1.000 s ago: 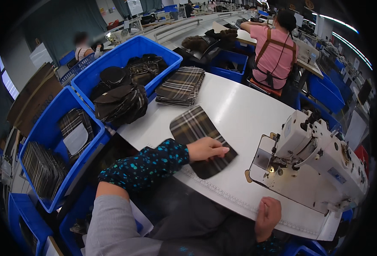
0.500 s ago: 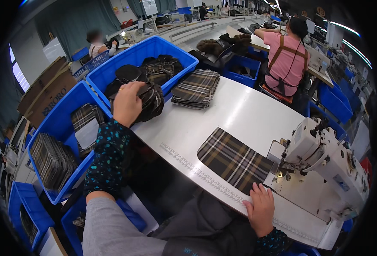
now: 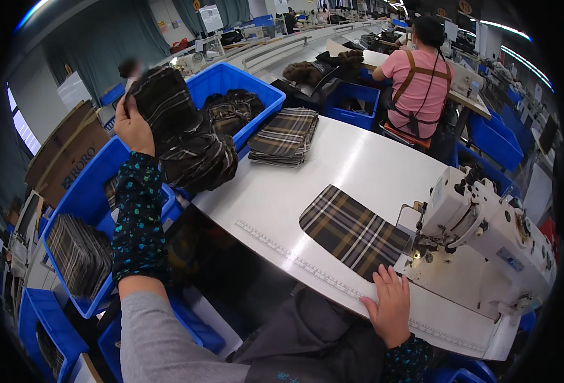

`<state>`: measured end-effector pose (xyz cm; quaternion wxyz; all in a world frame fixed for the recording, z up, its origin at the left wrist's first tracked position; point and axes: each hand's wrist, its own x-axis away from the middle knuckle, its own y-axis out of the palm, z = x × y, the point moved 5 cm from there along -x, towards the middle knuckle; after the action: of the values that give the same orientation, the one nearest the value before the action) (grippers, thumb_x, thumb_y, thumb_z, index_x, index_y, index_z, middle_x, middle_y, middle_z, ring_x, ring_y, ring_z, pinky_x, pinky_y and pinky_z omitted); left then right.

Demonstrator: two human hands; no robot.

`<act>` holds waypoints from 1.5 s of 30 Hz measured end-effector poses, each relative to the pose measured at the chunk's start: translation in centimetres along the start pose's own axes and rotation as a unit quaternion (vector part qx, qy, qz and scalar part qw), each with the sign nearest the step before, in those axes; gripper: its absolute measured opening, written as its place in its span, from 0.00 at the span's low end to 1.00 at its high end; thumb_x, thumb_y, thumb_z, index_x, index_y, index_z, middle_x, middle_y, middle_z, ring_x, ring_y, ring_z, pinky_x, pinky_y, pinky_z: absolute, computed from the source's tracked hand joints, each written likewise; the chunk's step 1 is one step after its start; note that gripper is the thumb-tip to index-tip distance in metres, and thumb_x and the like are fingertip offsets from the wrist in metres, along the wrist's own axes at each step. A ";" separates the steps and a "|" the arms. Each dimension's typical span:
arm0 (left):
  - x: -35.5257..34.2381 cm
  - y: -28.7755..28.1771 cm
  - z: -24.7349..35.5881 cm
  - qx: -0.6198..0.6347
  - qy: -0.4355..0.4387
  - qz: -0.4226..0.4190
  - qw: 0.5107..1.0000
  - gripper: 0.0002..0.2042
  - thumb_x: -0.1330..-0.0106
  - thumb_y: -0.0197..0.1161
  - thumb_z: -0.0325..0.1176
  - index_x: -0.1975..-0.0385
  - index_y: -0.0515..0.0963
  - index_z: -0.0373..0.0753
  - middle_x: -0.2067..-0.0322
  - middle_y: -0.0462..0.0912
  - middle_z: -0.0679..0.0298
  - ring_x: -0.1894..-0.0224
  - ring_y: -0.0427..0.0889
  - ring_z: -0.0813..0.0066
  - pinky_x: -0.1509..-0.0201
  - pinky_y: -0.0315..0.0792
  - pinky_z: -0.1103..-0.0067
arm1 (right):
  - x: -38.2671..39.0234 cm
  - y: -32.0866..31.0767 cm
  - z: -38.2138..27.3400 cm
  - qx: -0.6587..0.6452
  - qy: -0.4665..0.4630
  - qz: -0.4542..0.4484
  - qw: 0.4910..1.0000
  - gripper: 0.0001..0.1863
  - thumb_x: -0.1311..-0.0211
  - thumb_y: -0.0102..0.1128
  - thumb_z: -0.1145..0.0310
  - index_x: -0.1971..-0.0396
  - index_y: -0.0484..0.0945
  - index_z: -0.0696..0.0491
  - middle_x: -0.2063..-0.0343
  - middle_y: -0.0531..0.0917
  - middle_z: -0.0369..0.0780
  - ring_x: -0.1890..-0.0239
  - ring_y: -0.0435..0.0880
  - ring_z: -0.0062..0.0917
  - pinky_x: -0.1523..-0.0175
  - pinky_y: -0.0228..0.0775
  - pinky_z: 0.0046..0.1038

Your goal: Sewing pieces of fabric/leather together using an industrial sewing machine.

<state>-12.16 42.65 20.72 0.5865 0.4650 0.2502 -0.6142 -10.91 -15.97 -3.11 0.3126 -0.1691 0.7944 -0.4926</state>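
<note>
My left hand (image 3: 132, 124) pinches a dark plaid cloth piece (image 3: 158, 96) raised over the blue bin (image 3: 269, 99) and its pile of dark sewn plaid pieces (image 3: 195, 159). My right hand (image 3: 390, 303) lies open, fingertips at the lower edge of a flat plaid panel (image 3: 352, 230) on the white table (image 3: 365, 156). The panel's right corner reaches the white sewing machine (image 3: 486, 236). A stack of plaid pieces (image 3: 283, 134) sits on the table beside the bin.
A second blue bin (image 3: 71, 290) with plaid panels stands at the left, near a cardboard sheet (image 3: 58, 153). A co-worker in pink (image 3: 413, 96) sits at another machine beyond the table. More blue bins (image 3: 352, 108) stand around the workstations.
My left hand has left the panel, reached the bin and lifted a piece up and leftward. My right hand has moved up onto the panel's edge, fingers spread. The panel now lies nearer the machine.
</note>
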 end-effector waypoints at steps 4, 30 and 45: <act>-1.4 0.3 6.2 0.187 -0.023 -0.051 0.981 0.11 0.25 0.61 0.35 0.55 0.83 0.32 0.61 0.87 0.66 0.61 0.81 0.84 0.53 0.74 0.85 | 0.2 -0.5 -0.3 -0.021 0.018 0.029 0.999 0.30 0.38 0.68 0.56 0.43 0.76 0.61 0.37 0.75 0.50 0.33 0.71 0.45 0.26 0.51 0.53; 33.7 -1.4 19.5 0.099 -0.180 -0.933 0.295 0.28 0.24 0.51 0.57 0.67 0.81 0.34 0.76 0.84 0.59 0.73 0.85 0.65 0.65 0.78 0.70 | 0.5 -7.5 -5.1 -0.517 -0.012 -0.219 0.827 0.22 0.38 0.71 0.64 0.78 0.66 0.58 0.80 0.73 0.41 0.78 0.78 0.29 0.71 0.66 0.29; 35.0 1.5 30.3 0.399 -0.275 -0.867 0.117 0.11 0.32 0.70 0.34 0.59 0.85 0.32 0.69 0.79 0.65 0.64 0.77 0.80 0.58 0.71 0.81 | 1.3 -7.5 -5.3 -0.529 -0.009 -0.235 0.815 0.08 0.35 0.68 0.67 0.66 0.82 0.57 0.74 0.80 0.37 0.71 0.79 0.25 0.64 0.70 0.25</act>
<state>-14.94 -0.56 4.22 -0.5803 -0.0973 0.0257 -0.8082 -15.68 -16.55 4.84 0.0568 -0.4949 0.8655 -0.0529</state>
